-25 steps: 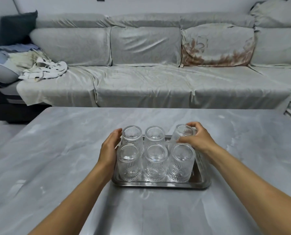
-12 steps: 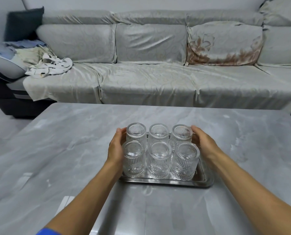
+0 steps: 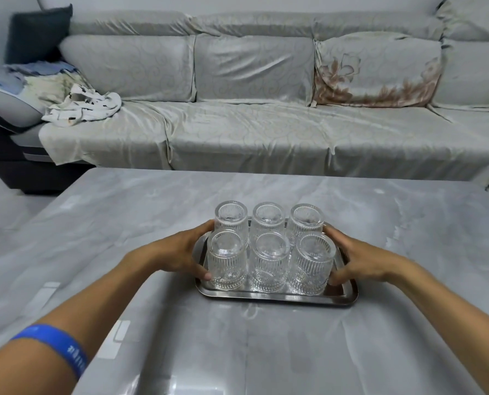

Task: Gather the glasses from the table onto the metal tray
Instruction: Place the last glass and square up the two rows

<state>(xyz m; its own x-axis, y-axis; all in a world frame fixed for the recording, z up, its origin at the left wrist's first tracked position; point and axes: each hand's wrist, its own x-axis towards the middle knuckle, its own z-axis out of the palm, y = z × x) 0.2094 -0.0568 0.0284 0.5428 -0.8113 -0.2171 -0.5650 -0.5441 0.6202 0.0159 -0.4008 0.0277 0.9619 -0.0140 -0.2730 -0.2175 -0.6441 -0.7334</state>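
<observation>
Several ribbed clear glasses stand upside down in two rows of three on the metal tray (image 3: 274, 298), which rests on the grey marble table (image 3: 123, 223). My left hand (image 3: 180, 252) cups the left side of the group. Its thumb is at the base of the front-left glass (image 3: 227, 263) and its fingers reach the back-left glass (image 3: 231, 216). My right hand (image 3: 360, 258) cups the right side the same way, with its thumb low on the front-right glass (image 3: 311, 266) and its fingers by the back-right glass (image 3: 307, 220). The middle glasses (image 3: 269, 265) are untouched.
A long grey sofa (image 3: 252, 132) runs along the far edge of the table, with crumpled cloths (image 3: 81, 106) piled at its left end. I wear a blue wristband (image 3: 55, 349) on my left forearm. The floor shows past the table's left edge.
My right hand has come off the back-right glass and dropped to the right side of the group. My left hand has slid lower on the left side. The back-right glass now stands straight.
</observation>
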